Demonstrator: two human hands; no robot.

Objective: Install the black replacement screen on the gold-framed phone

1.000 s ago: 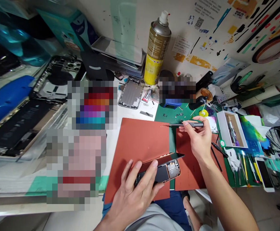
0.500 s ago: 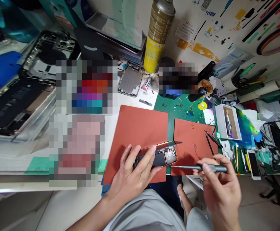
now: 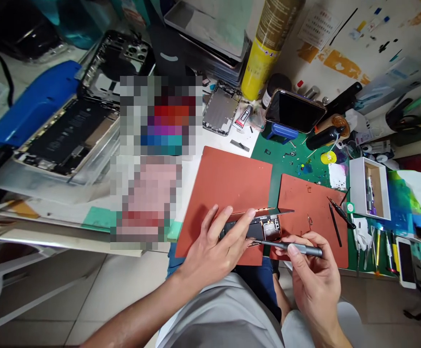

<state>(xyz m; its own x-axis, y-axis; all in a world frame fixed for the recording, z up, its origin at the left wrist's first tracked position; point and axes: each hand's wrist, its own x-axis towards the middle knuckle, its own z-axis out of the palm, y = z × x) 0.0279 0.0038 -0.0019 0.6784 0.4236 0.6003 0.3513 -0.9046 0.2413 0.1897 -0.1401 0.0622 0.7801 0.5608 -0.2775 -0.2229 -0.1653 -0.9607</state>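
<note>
An opened smartphone (image 3: 271, 229) lies near the front edge of a reddish-brown mat (image 3: 235, 176), its black battery and a silvery metal part showing. Its screen (image 3: 282, 211) is tilted up along the far side. My left hand (image 3: 208, 246) is closed around the phone's left part, with fingers over the screen and battery and the thumb at the near edge, hiding that end. In my right hand (image 3: 315, 275) is a slim grey screwdriver (image 3: 304, 249), pointing left. Its tip reaches over the phone's near edge by my left thumb; whether it touches is unclear.
A second reddish-brown mat (image 3: 301, 193) bears tweezers (image 3: 341, 211) and small parts. A phone (image 3: 297, 110) leans on a blue stand (image 3: 280, 133) behind. A white box (image 3: 380, 186) stands right, a yellow spray can (image 3: 259, 67) at the back, disassembled phones (image 3: 69, 135) left. Part is pixelated.
The screwdriver has moved left, its tip now over the phone's near edge instead of right of it. The view has shifted left. My left hand keeps its hold on the phone.
</note>
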